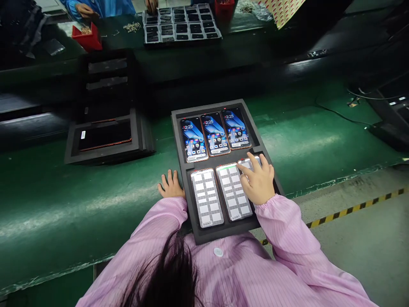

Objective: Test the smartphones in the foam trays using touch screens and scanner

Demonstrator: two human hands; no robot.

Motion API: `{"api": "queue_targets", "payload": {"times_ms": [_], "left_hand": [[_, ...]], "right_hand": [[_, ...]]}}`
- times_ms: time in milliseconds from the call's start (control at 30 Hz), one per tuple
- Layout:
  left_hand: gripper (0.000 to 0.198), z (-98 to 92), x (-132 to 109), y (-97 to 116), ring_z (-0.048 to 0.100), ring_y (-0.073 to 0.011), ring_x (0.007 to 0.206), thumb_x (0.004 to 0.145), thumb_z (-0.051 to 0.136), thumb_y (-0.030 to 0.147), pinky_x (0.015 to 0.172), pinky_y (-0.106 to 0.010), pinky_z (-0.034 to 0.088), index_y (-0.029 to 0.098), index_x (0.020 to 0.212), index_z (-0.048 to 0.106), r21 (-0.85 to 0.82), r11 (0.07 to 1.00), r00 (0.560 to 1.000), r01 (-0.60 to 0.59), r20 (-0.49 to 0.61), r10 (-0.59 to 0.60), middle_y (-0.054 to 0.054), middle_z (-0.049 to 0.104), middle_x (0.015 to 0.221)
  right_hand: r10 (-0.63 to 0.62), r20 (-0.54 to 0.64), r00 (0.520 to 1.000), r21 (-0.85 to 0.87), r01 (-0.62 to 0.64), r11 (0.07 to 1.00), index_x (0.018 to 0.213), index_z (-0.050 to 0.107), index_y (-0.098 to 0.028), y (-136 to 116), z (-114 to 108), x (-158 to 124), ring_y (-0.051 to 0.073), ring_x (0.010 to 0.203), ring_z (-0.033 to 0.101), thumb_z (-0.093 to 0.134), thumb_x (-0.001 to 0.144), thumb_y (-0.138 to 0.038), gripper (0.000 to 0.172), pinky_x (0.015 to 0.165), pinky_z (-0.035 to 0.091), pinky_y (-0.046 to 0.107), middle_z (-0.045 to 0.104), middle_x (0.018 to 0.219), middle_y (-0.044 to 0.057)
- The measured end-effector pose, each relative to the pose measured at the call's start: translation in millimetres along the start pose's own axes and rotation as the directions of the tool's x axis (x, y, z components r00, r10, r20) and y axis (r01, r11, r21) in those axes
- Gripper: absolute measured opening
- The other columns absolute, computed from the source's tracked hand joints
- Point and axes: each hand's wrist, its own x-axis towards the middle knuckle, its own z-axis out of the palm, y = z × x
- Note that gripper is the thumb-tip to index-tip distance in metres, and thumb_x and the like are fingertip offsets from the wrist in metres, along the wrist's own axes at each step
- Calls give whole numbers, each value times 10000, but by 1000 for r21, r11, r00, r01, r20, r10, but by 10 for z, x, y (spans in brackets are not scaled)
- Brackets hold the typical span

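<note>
A dark grey foam tray (pixel 220 237) lies before me with two rows of lit smartphones. The far row has three phones, such as the middle smartphone (pixel 216 134), showing blue home screens and the time 12:25. In the near row, the left smartphone (pixel 207 198) and the middle smartphone (pixel 234 192) show white and grey blocks; the right one is mostly hidden under my hand. My right hand (pixel 258 179) hovers or rests over these near phones, fingers spread; whether a fingertip touches glass I cannot tell. Flat on the green surface beside the tray's left edge, my left hand (pixel 171 186) has its fingers apart.
A stack of foam trays (pixel 139 128) with dark phones stands at the left. Across the bench are a red box (pixel 87 37), a gridded tray (pixel 182 37) of dark pieces and a co-worker's hand (pixel 86 10). A black cable (pixel 341 116) lies at the right.
</note>
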Motion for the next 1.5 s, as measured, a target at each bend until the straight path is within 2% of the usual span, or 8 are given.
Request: {"api": "queue_targets", "payload": {"times_ms": [367, 567, 767, 1033, 1233, 1500], "left_hand": [[515, -13, -3, 3, 242, -282, 1328, 817, 376, 338, 1053, -542, 153, 208, 1315, 397, -12, 1000, 1000, -11, 3, 11, -81, 348, 1421], [499, 3, -6, 2, 261, -272, 1320, 810, 397, 318, 1049, -540, 164, 252, 1304, 407, -25, 1000, 999, -8, -36, 7, -66, 372, 1410], [501, -13, -2, 16, 259, -276, 1322, 808, 398, 321, 1051, -541, 162, 247, 1303, 411, -29, 1000, 999, -3, -33, 2, -67, 375, 1408], [533, -34, 8, 12, 236, -265, 1333, 792, 405, 308, 1061, -532, 157, 259, 1322, 382, -4, 1000, 1000, 10, 26, -10, -52, 341, 1428], [544, -45, 11, 16, 226, -266, 1336, 787, 402, 302, 1057, -536, 163, 229, 1325, 379, 17, 1000, 999, 8, 48, -9, -65, 323, 1435], [548, -65, 5, 19, 235, -264, 1334, 773, 423, 260, 1060, -533, 161, 264, 1319, 380, -2, 1000, 999, 5, 40, -5, -55, 338, 1430]], "right_hand": [[-60, -26, 998, -49, 59, 997, 972, 669, -282, 18, -45, -106, 371, 1243, 287, 479, 738, -190, 315, 885, 326, 574, 429, 1341, 60], [-88, -13, 996, -69, 87, 994, 968, 668, -280, 8, -61, -191, 373, 1247, 278, 484, 740, -203, 303, 897, 307, 565, 434, 1340, 55], [-125, 31, 992, -26, 126, 992, 1004, 647, -275, -184, -62, -196, 372, 1241, 286, 479, 740, -207, 320, 894, 302, 563, 431, 1345, 62], [-200, 91, 975, 47, 197, 979, 1071, 605, -288, -410, -33, -221, 353, 1280, 219, 470, 734, -203, 373, 937, 242, 581, 389, 1374, 53], [-204, 93, 975, 65, 198, 978, 1088, 599, -290, -401, -21, -235, 358, 1280, 224, 473, 737, -202, 383, 935, 242, 587, 383, 1377, 56], [-200, 136, 970, 72, 192, 979, 1079, 612, -289, -363, -96, -301, 357, 1279, 229, 465, 748, -190, 375, 934, 264, 584, 398, 1364, 66]]}}
